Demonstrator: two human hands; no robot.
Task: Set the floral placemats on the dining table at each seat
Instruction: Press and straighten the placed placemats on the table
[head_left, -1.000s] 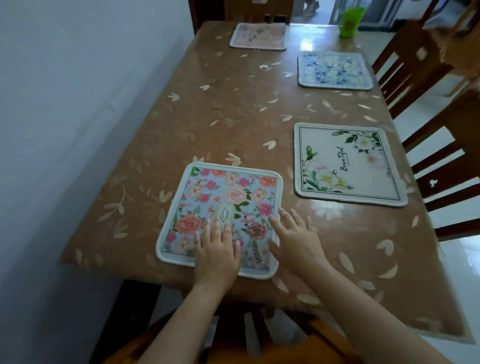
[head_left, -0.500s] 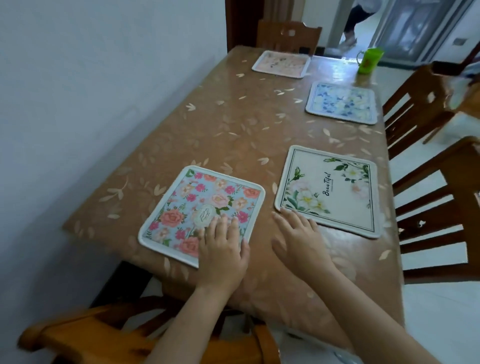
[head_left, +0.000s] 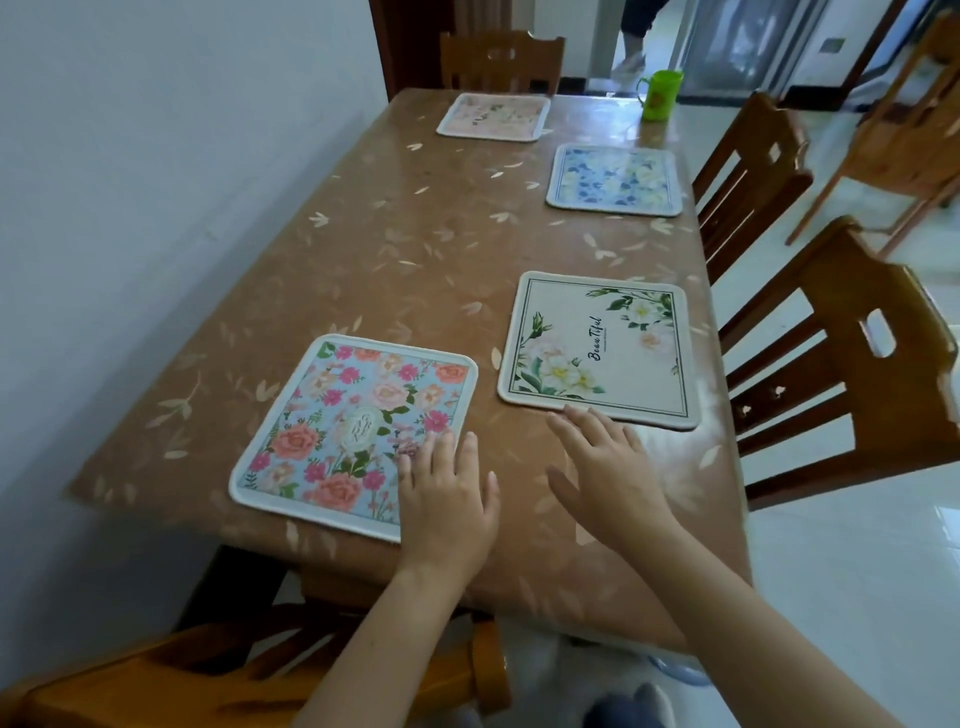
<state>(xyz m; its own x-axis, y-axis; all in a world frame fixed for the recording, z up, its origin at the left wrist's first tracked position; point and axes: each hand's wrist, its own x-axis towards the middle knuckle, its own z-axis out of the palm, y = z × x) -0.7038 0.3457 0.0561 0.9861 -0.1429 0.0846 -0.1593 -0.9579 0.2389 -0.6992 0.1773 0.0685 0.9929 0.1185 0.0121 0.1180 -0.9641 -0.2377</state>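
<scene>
green cup (head_left: 661, 96) on dining table (head_left: 415, 270), contents hidden

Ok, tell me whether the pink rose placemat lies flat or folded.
Flat: the placemat lies spread on the table, left hand covering one corner.

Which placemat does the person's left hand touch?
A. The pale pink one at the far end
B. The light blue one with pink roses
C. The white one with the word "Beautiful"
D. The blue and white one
B: the left hand lies flat, fingers straight, on the near right corner of the rose placemat.
</scene>
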